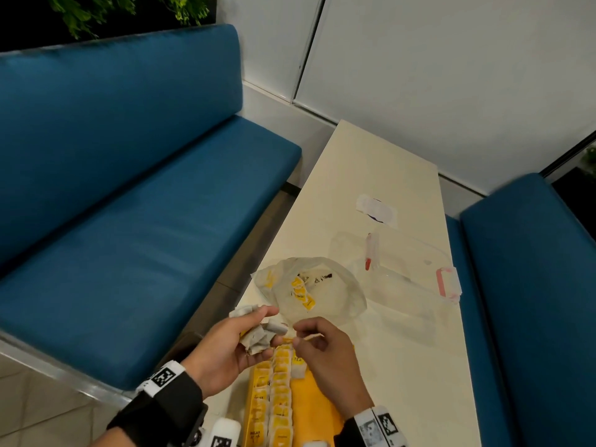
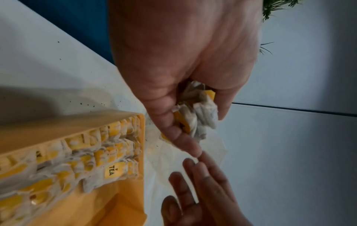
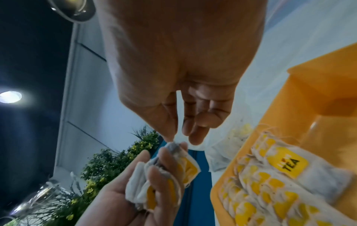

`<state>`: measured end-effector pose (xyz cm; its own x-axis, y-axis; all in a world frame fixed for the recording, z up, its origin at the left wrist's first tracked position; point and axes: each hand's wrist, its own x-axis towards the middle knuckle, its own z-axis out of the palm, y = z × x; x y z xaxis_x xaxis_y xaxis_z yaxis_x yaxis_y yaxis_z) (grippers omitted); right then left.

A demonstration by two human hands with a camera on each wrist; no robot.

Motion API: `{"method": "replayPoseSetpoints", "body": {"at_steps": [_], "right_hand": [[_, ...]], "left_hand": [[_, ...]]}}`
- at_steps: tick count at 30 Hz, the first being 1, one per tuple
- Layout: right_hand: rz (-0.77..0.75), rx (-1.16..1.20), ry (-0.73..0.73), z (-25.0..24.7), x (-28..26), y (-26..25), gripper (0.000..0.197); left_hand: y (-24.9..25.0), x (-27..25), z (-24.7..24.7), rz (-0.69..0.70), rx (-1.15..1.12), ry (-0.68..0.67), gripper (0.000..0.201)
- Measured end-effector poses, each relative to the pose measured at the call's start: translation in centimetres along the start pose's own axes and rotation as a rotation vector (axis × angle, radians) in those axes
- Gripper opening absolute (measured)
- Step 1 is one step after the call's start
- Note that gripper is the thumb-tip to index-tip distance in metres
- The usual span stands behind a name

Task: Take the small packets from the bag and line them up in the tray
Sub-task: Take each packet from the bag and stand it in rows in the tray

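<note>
Hiding under hands (image 1: 274,343): tray's (image 1: 317,404) far end.

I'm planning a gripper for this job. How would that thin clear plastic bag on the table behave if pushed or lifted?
The thin clear plastic bag looks floppy: it lies crumpled and slumped open. It is probably very light, holding only a few yellow-tagged tea packets, so a push would likely slide or fold it. Lifted by one edge, it may sag and spill.

Tray (image 1: 317,404) nearest on table (image 1: 416,366); bag (image 1: 335,298) behind it; lidded container (image 1: 416,269) right of bag.
</note>
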<state>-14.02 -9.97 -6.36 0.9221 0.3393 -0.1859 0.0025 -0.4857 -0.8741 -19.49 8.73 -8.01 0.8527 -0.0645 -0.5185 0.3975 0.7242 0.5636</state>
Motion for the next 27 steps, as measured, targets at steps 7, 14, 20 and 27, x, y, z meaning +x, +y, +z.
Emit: {"method": "replayPoseSetpoints", "body": {"at_steps": [7,14,20,27], "right_hand": [[-0.087,-0.072,-0.123,0.4,0.2,-0.7,0.045],[-0.106,-0.156,-0.214,0.3,1.0,-0.6,0.030],[0.013,-0.070,-0.099,0.3,1.0,0.1,0.017],[0.117,0.131,-0.038,-0.8,0.5,0.7,0.008]], "left_hand": [[-0.2,-0.1,0.3,-0.050,0.102,-0.047,0.033],[0.0,-0.3,0.3,-0.081,0.153,-0.087,0.035],[0.3,-0.2,0.2,-0.062,0.161,-0.070,0.030],[-0.1,0.5,-1.4,0.047,0.222,0.096,0.026]]}}
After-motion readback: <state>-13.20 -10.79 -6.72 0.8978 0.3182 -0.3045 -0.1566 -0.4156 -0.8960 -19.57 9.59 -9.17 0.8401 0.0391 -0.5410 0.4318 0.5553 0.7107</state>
